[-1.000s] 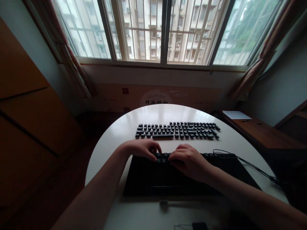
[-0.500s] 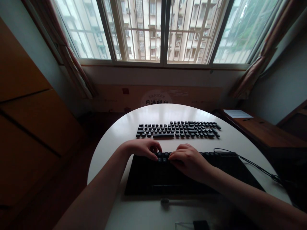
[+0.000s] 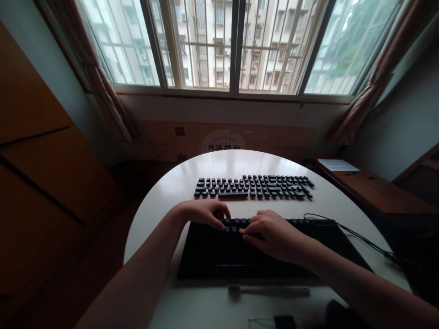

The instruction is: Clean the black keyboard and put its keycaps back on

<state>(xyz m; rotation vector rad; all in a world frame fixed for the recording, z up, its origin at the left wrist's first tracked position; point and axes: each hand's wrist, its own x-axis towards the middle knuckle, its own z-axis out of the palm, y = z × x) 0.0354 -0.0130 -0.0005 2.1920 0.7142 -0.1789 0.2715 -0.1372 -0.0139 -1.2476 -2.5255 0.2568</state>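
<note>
A black keyboard [image 3: 274,264] lies before me on a round white table [image 3: 161,196], with a few keycaps [image 3: 234,229] fitted along its back left part. My left hand [image 3: 205,213] is curled at the back left edge, its thumb and fingers around the end of those keys. My right hand [image 3: 270,232] is closed, thumb and fingertips pinched over a key in the front row of that group; the keycap under them is mostly hidden. Beyond the keyboard, many loose black keycaps [image 3: 233,195] are laid out in rows, including a long space bar.
A small brush [image 3: 270,290] lies in front of the keyboard. Near the bottom edge are a dark object [image 3: 284,322] and a thin wire piece [image 3: 259,322]. A black cable [image 3: 363,238] runs off right. Paper [image 3: 338,165] rests on a brown desk [image 3: 384,192].
My right hand has shifted slightly and its fingertips have lifted a little, showing more of the keys beside it. My left hand stays in place. The view has moved slightly, revealing the brush handle.
</note>
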